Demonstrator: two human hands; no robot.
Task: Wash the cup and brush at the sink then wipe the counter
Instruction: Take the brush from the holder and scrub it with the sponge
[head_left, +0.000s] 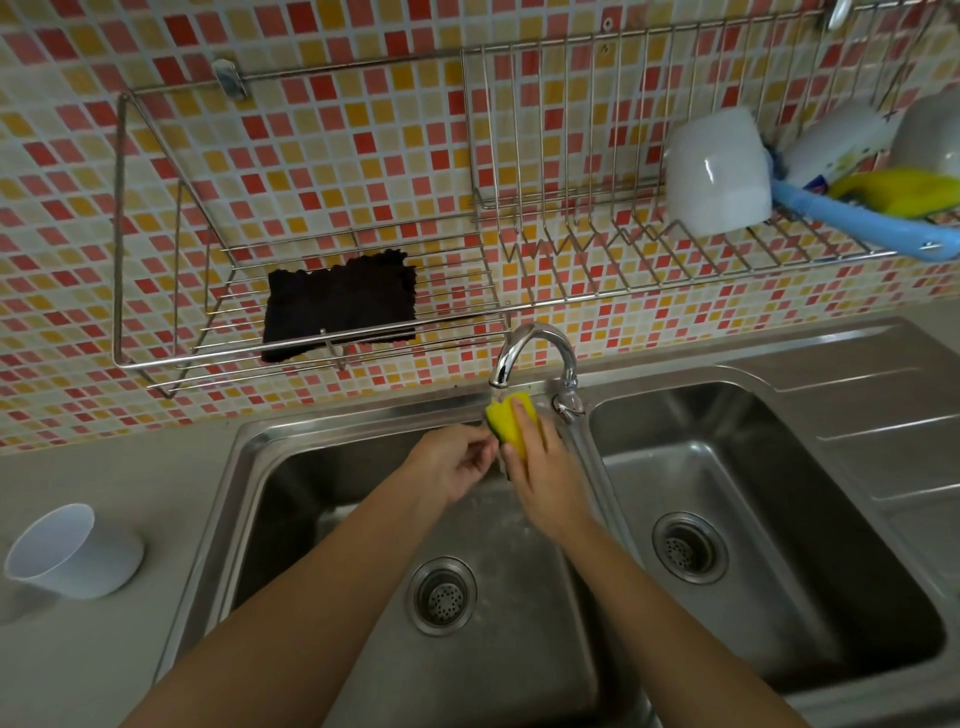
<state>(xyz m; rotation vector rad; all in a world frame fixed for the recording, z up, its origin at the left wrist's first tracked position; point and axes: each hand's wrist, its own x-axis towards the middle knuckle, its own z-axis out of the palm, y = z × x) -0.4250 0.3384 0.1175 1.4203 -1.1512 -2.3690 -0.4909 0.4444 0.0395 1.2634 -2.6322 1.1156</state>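
- The right hand (540, 467) is wrapped around a yellow sponge (511, 418) with a dark scouring side, fingers laid over its face, holding it right under the tap's spout (503, 374).
- The left hand (457, 467) sits just beside it, fingers curled loosely inward with the tips close to the sponge's lower edge; I can't tell whether they actually pinch it.
- Both forearms reach in over the left basin (322, 519) of a steel double sink; its drain strainer (441, 595) lies below the hands.
- The right basin (779, 467) has its own drain, and a ribbed draining board (893, 415) runs off to the right of it.
- A white cup (72, 553) lies tipped on its side on the grey counter (104, 649), well left of the sink, mouth facing left.
- On the wall of red, orange and cream mosaic tiles hangs a wire rack (311, 322) with a black cloth (340, 304) draped on its left shelf.
- At the rack's right end a white mug (719, 171) rests upturned, and beside it lies a brush with a blue handle (852, 218), touching something yellow (904, 192) and other white crockery (841, 140).
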